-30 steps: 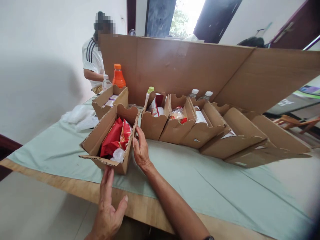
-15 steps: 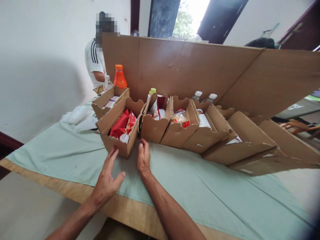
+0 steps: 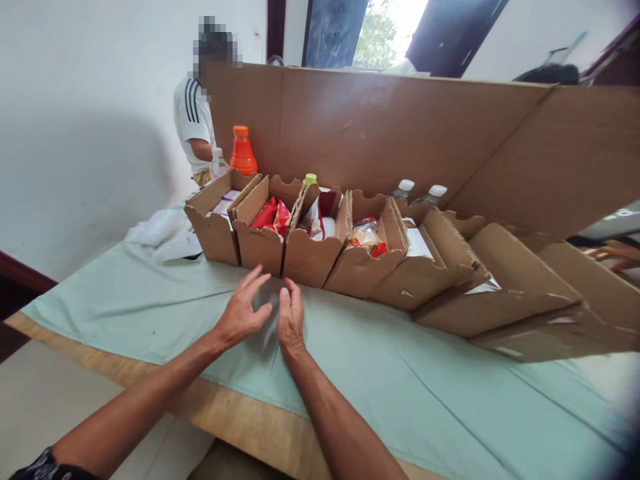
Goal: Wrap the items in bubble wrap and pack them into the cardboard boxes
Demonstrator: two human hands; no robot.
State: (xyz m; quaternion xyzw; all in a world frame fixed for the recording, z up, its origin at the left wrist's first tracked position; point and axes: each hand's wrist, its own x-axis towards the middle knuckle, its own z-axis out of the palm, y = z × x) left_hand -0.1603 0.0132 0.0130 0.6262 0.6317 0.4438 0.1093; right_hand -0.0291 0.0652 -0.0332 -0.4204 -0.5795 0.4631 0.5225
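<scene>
My left hand is open over the green cloth, fingers apart, just in front of a cardboard box with red packets inside. Close beside it, my right hand is held upright with fingers extended and nothing in it. It is nearest to a second cardboard box, which holds a white and dark red packet. Left of the red packets' box stands another cardboard box with white and purple packs. The boxes stand side by side in a row.
More cardboard boxes run to the right, the far ones leaning. Behind them stand an orange bottle, clear bottles and a tall cardboard panel. Plastic bags lie at the left. A person is behind the panel's left end.
The box with red packets has moved back into the row, between its neighbours. My left hand has shifted right and forward, closer to my right hand.
</scene>
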